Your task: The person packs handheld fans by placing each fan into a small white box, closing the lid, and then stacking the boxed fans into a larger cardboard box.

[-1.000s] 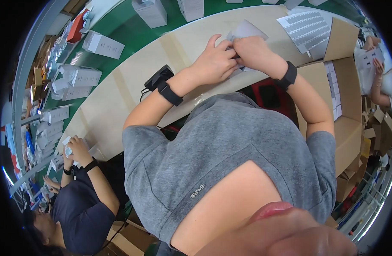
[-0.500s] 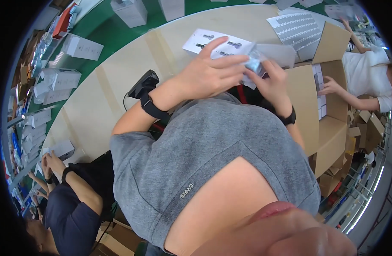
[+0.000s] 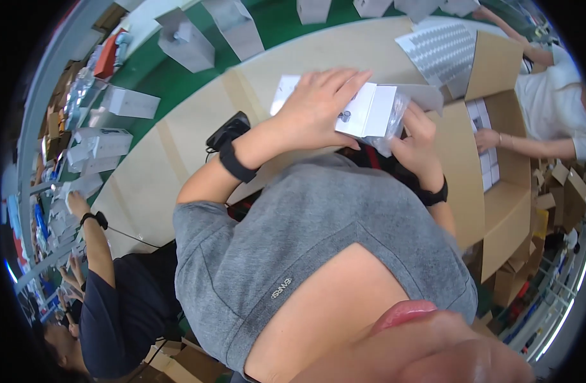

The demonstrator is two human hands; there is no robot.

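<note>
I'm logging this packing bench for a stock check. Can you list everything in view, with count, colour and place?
flat white box: one, white with small dark pictures, held over the bench in both hands
clear plastic bag: one, see-through, around the box's right end
bench: one, beige, curving across the middle
white cartons: several, grey-white, standing on the green belt beyond the bench
cardboard box: one, brown, open, at the right
dark scanner-like device: one, black, on the bench by the left wrist
co-workers: two, one lower left in dark blue, one at right in white
left hand: on top of the box
right hand: at the bagged end
</note>
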